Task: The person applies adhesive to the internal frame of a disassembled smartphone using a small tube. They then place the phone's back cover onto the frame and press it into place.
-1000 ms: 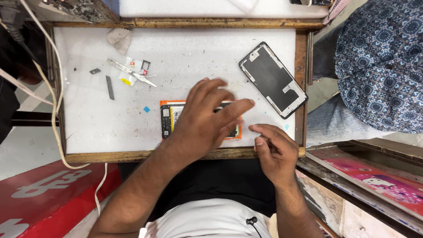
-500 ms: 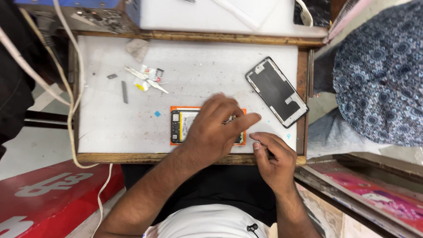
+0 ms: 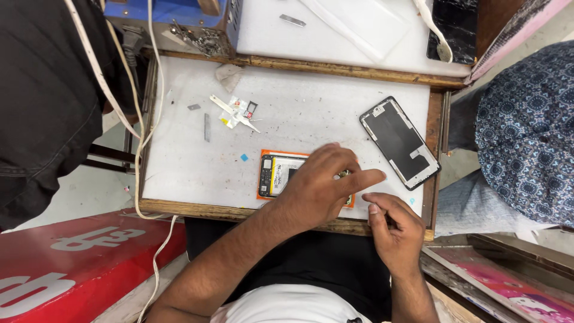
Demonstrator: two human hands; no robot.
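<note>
Already the opened phone [image 3: 276, 175] is lying screenless; left hand [image 3: 323, 185] is pressing it, fingers spread, right hand [image 3: 393, 230] curling closed, contents unclear; detached screen [image 3: 399, 142] waiting right.

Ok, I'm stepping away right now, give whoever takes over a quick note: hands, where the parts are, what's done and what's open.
Left hand: flat on the opened phone, pinning it to the white work board; holds nothing.
Right hand: curled at the board's front edge, beside the phone's right end; whether it grips a tool cannot be told.
Parts: detached screen panel lies face down, upper right of the phone. Small bits and a card tray lie at upper left.
Done: phone is open, screen off.
Left: phone remains open, screen not refitted.
</note>
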